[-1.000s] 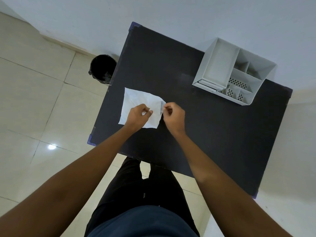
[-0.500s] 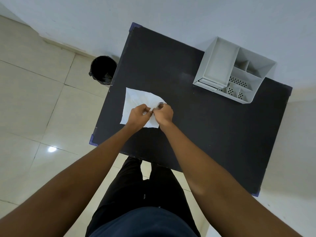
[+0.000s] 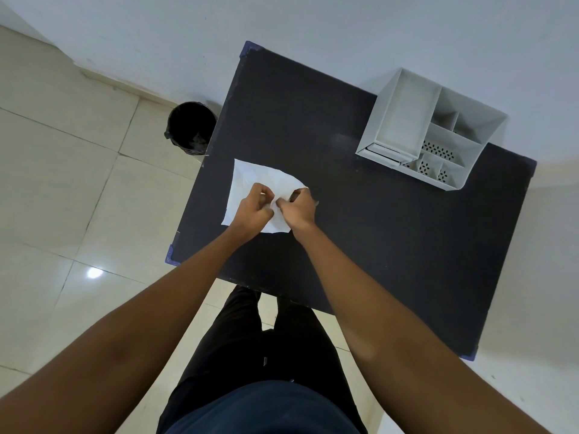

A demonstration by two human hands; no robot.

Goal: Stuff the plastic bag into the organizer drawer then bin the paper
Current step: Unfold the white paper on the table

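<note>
- Pale glossy floor tiles [image 3: 62, 189] and a plain white wall [image 3: 282, 32] surround a dark matte table [image 3: 391, 245], a rectangle with blue caps at its corners.
- On the table, near its left edge, lies a white sheet of paper [image 3: 250, 177], creased and flat, its far-right corner cut to a curve.
- Both hands meet over the paper's right half, touching one another.
- Left hand [image 3: 252, 211]: fingers curled in, tips pinched on something small at the spot where the hands meet.
- Right hand [image 3: 297, 208]: also curled, thumb and fingers pinched at that same spot.
- What they pinch is mostly hidden by the fingers; I cannot tell whether it is the plastic bag or a fold of the paper.
- Well to the right of the paper, at the table's far edge by the wall, stands a white organizer [image 3: 432, 136]: hard plastic, boxy, split into open compartments, some with perforated floors.
- Its shallow drawer [image 3: 383, 151] shows at the front-left corner, facing the paper.
- Left of the table, on the floor beside its far-left edge, a round bin [image 3: 191, 128] holds a crinkled black liner.
- Dark trousers show below the table's near edge.
</note>
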